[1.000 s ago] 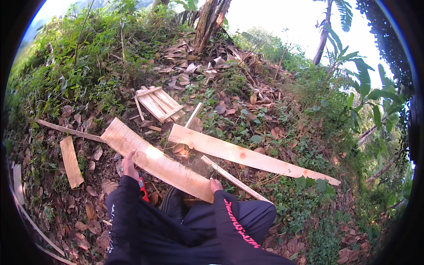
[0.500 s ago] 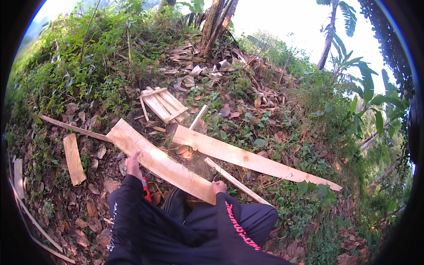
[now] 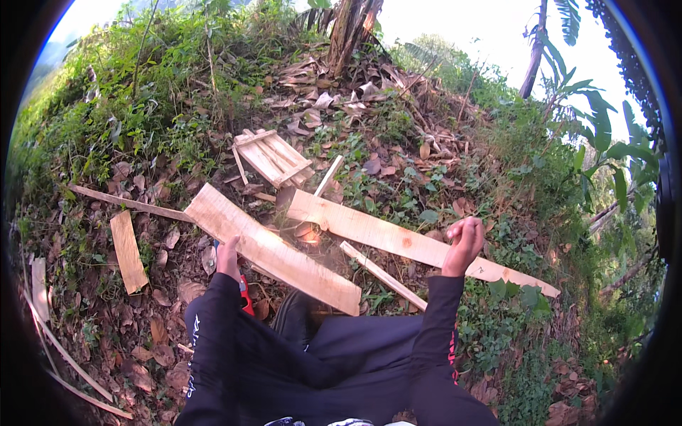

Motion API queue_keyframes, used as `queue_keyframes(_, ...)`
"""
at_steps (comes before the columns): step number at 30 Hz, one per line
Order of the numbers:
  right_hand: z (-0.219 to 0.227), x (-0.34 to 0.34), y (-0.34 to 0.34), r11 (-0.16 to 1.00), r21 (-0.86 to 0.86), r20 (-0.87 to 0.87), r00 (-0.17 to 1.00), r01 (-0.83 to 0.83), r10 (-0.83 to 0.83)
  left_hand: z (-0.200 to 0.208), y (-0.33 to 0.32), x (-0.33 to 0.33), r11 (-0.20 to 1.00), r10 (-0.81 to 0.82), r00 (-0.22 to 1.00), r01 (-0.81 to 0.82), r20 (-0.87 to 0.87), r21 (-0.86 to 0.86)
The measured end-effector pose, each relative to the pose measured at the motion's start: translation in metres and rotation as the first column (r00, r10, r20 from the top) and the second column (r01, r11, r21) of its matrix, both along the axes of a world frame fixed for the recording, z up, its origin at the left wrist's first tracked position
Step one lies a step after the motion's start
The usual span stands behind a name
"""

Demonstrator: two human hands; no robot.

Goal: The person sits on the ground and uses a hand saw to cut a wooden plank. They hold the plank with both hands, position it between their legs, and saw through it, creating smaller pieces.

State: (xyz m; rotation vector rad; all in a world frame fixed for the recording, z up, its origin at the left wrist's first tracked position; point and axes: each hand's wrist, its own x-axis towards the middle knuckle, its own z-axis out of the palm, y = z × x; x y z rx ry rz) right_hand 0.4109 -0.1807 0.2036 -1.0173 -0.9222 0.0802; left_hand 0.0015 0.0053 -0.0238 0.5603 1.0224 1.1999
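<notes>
A wide, pale wooden plank (image 3: 284, 257) slants in front of me, its near end by my knees. My left hand (image 3: 228, 258) grips its near edge, thumb on the upper face; the fingers beneath are hidden. Off to the right, my right hand (image 3: 465, 245) is raised above a longer plank (image 3: 383, 233). Its fingers are curled in and I see nothing in them. That longer plank lies on the ground, with a knot and a ragged far right end. Between the two planks lies a narrow wooden stick (image 3: 383, 275).
A small slatted wooden panel (image 3: 273, 157) rests on the leaves ahead. To the left are a short board (image 3: 128, 252) and a thin strip (image 3: 131, 203). Something red (image 3: 246, 295), partly hidden, is beside my left forearm. Dry leaves and weeds cover the slope up to a trunk (image 3: 349, 39).
My right hand has let go of the wide plank's near end and moved right and up, over the longer plank. My left hand keeps its hold. The view has shifted slightly.
</notes>
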Motion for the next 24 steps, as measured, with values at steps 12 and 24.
queue_keyframes(12, -0.329, 0.11, -0.031, -0.023, -0.843, 0.511, 0.815, 0.537, 0.273, 0.015, -0.008, 0.003, 0.994, -0.068, 0.995, 0.061, -0.073, -0.093)
queue_keyframes(24, -0.157, 0.104, 0.014, 0.462, -0.749, 0.548, 0.836, 0.474, 0.032, 0.013, -0.009, 0.001, 0.992, -0.081, 0.993, 0.072, -0.083, -0.105)
